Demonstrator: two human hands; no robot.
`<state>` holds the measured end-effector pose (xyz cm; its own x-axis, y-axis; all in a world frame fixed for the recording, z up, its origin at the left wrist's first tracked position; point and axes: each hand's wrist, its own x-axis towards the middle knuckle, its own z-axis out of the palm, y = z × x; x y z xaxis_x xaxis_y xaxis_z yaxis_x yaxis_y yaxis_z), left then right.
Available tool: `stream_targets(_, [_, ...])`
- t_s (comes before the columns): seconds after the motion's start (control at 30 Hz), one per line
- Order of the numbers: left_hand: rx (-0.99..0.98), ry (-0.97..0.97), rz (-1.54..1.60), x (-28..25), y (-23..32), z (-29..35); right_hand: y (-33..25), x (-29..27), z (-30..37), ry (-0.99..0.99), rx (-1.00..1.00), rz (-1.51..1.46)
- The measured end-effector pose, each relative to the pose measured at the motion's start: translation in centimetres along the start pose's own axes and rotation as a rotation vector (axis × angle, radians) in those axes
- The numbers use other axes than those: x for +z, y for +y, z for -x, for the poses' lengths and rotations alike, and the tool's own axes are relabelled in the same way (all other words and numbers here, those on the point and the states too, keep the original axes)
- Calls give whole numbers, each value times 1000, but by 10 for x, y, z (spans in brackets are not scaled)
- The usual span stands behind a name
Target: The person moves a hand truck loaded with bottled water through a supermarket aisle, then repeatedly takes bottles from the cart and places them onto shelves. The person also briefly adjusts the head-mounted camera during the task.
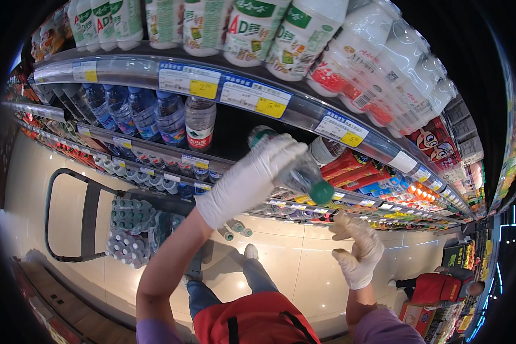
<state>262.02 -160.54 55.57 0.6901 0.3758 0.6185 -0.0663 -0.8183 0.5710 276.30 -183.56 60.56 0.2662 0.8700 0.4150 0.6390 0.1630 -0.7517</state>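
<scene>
My left hand (246, 183), in a white glove, grips a clear plastic bottle (299, 176) in front of the shelf. The bottle is tilted, its green cap (321, 192) pointing down to the right. Behind the fingers shows a greenish clear piece (261, 136); whether it belongs to the same bottle I cannot tell. Lower right, my gloved right hand (358, 252) is held in the air with fingers apart and nothing in it. Left of the held bottle, a red-labelled water bottle (200, 123) stands on the shelf beside several blue-labelled bottles (142, 113).
White drink bottles (249, 31) and wrapped packs (378, 69) fill the shelf above, whose front rail (304, 102) carries price tags. A cart (92, 221) at left stands by wrapped bottle packs (129, 243). Loose bottles (238, 226) are near the floor. A person in red (436, 288) is at far right.
</scene>
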Motion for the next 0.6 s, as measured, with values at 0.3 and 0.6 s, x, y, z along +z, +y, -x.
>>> stream_targets(0.3, [-325, 68, 3, 26, -113, -28, 36, 0, 33, -182, 31, 96])
stream_targets(0.6, [-349, 139, -221, 41, -191, -71, 59, -4, 44, -175, 123, 44])
